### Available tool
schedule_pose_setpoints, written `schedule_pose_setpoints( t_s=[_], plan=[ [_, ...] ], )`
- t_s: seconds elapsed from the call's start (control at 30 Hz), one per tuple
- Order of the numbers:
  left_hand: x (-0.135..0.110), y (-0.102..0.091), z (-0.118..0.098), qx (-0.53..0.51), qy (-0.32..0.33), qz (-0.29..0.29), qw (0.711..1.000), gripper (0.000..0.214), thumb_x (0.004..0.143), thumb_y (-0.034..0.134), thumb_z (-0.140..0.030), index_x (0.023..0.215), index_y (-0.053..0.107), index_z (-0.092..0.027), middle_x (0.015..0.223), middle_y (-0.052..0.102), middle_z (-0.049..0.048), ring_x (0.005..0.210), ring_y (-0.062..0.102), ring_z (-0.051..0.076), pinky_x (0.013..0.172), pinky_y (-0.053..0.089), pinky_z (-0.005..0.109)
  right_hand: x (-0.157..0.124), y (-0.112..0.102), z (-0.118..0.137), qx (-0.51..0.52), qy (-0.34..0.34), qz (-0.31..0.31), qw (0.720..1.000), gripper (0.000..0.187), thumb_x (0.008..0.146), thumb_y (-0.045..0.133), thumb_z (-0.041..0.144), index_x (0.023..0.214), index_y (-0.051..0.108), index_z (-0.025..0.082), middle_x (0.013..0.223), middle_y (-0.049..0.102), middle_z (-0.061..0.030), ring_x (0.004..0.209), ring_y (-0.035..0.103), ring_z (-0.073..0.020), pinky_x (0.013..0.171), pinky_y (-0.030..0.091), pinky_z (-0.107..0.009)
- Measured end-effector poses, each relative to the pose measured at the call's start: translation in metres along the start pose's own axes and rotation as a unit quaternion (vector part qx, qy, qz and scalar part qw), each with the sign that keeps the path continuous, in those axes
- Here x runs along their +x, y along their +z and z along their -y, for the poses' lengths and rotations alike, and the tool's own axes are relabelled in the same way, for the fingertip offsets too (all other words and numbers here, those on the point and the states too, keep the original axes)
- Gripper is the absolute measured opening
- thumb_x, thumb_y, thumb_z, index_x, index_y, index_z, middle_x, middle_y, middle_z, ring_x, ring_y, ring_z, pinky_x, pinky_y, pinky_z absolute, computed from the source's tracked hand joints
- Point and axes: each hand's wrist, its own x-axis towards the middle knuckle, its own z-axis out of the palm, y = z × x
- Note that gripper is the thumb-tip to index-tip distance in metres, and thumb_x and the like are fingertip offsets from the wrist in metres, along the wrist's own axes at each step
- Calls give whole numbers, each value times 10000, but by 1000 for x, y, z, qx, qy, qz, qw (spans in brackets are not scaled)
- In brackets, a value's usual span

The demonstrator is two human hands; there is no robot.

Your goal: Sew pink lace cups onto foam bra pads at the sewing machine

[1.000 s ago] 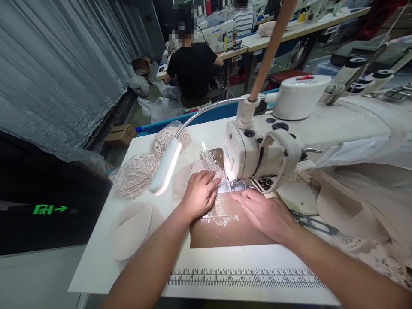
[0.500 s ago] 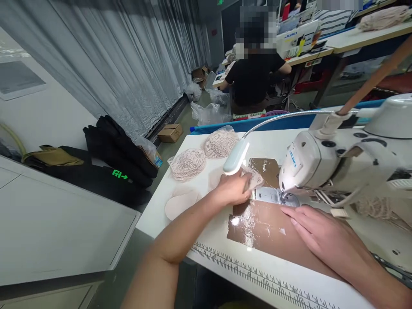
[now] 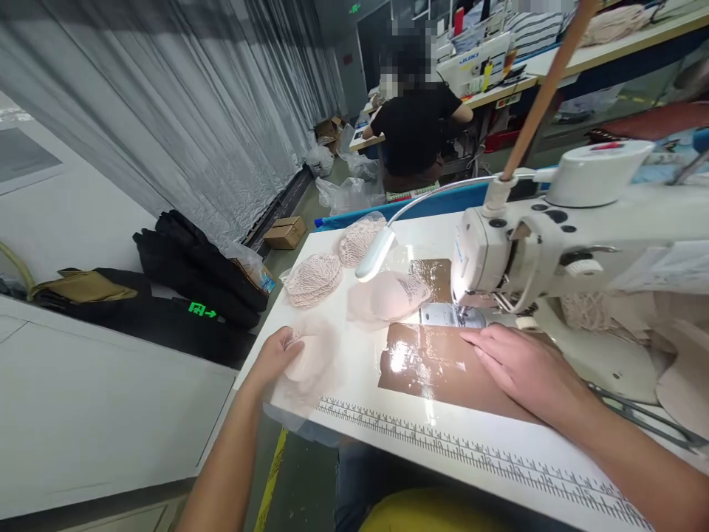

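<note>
At the table's left edge my left hand (image 3: 280, 355) is closed, thumb and fingers pinching a beige bra cup (image 3: 303, 360) with sheer mesh spreading around it. My right hand (image 3: 512, 362) lies flat on the brown taped cover (image 3: 426, 362), its fingers stretched toward the metal needle plate (image 3: 437, 314) and holding nothing. Another bra cup (image 3: 388, 297) with mesh and a lace edge rests left of the needle plate, untouched. The white sewing machine (image 3: 476, 258) stands over the plate, its needle area lit.
Two stacks of lace cups, a nearer lace stack (image 3: 314, 281) and a farther lace stack (image 3: 360, 240), sit at the back left. A lamp head (image 3: 377, 255) hangs over the table. Scissors (image 3: 648, 417) and beige fabric (image 3: 684, 377) lie at right. A co-worker (image 3: 418, 133) sits ahead.
My left hand has left the lace-edged cup beside the needle plate and moved left and nearer, where it now grips another cup. My right hand stays on the brown cover. The view has shifted right.
</note>
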Motion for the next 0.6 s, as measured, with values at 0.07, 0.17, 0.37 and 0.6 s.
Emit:
schedule_pose_setpoints(
  t_s=[0.07,0.17,0.37,0.6],
  plan=[
    [-10,18,-18,-144,19,77,986,399,805,515,-522,995,517,-171,890,640,51,781,620,200,686,493,304,1,-2,2,1,-4,31,1000,334,902,383,214,1055,678,189,821,667,-52,717,624,-193,639,464,-327],
    [-13,46,-65,-326,72,238,912,417,777,610,-470,1064,510,-185,954,615,49,809,599,173,697,466,266,1,-9,5,39,24,40,998,320,913,392,223,1058,674,183,912,688,-58,814,635,-198,717,479,-333],
    [18,107,-143,-111,238,210,942,161,799,562,-320,757,495,-180,683,463,-27,621,440,118,552,339,227,-1,-26,11,170,109,-19,979,259,916,447,274,869,690,196,838,698,-33,753,625,-158,678,460,-264],
    [44,127,-158,31,291,112,950,63,837,493,-219,788,513,-185,721,557,0,650,516,146,581,386,246,-1,-29,15,132,8,60,989,250,887,492,225,731,685,191,661,611,-21,657,537,-141,636,385,-263]
  ],
)
